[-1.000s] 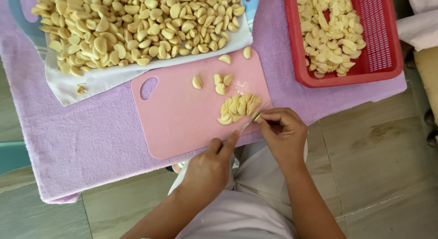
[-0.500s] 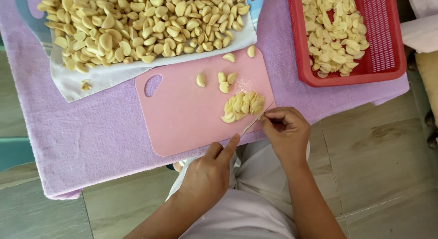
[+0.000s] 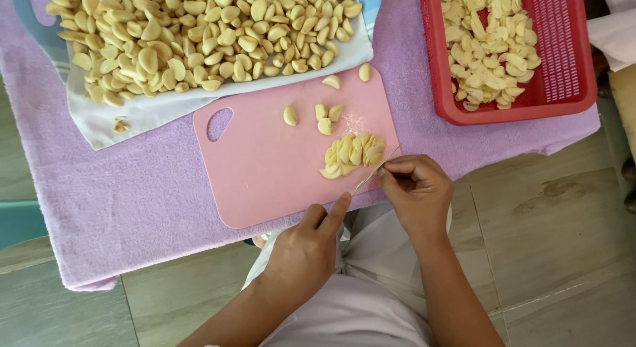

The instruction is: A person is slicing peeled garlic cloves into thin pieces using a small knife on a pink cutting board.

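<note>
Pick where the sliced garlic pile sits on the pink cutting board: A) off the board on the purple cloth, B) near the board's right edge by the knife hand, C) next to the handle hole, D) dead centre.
B: the sliced garlic pile lies at the right side of the pink cutting board, just beside the right hand holding a thin knife.

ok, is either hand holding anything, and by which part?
The right hand pinches a thin knife at its handle end, blade by the sliced garlic. The left hand holds nothing, fingertip on the pink cutting board edge.
</note>
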